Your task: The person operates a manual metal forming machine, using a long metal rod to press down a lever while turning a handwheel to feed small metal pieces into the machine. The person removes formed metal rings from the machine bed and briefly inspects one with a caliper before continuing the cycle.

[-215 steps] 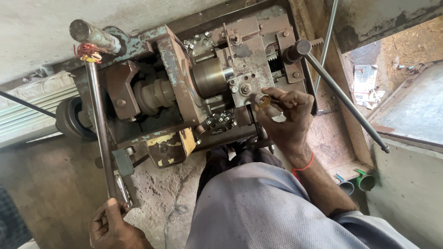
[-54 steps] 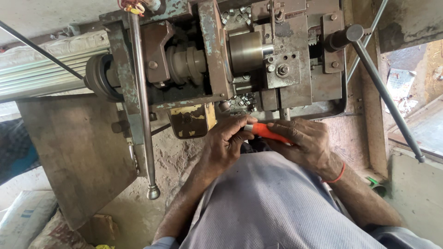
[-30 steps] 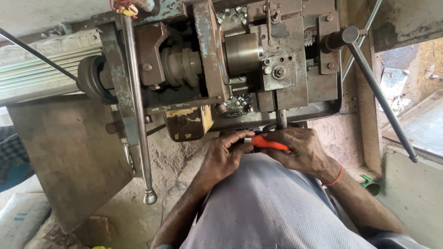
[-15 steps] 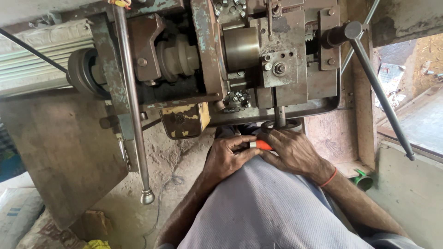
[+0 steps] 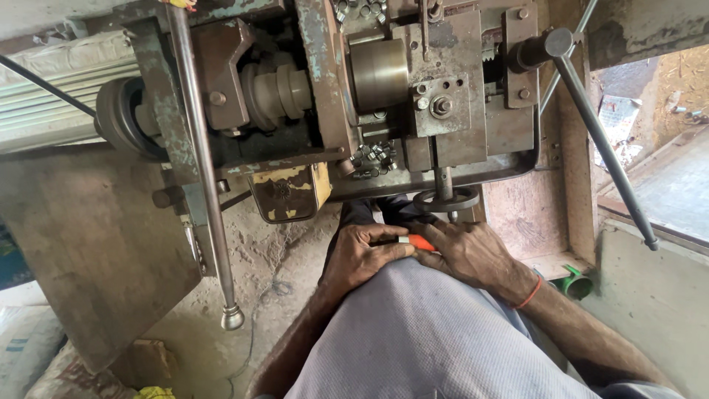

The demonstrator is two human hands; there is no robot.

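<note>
My left hand (image 5: 363, 255) and my right hand (image 5: 467, 253) meet just above my lap, below the front edge of an old metal machine (image 5: 413, 96). Both close around a small orange-handled tool (image 5: 419, 242) with a pale metal collar; only a short piece of it shows between the fingers. A red band circles my right wrist. A small round handwheel (image 5: 445, 199) hangs from the machine right above my right hand. Loose small metal parts (image 5: 374, 157) lie in a pile on the machine bed.
A long lever with a ball end (image 5: 231, 316) hangs down at the left. Another long rod lever (image 5: 613, 162) slants down at the right. A belt pulley (image 5: 122, 118) sits at the machine's left. A green object (image 5: 574, 284) lies by the right wall. Dusty floor (image 5: 258, 266) lies below.
My left hand left the long lever and my right hand left the machine head; both came down to my lap around the orange-handled tool. The view has shifted slightly over the last second.
</note>
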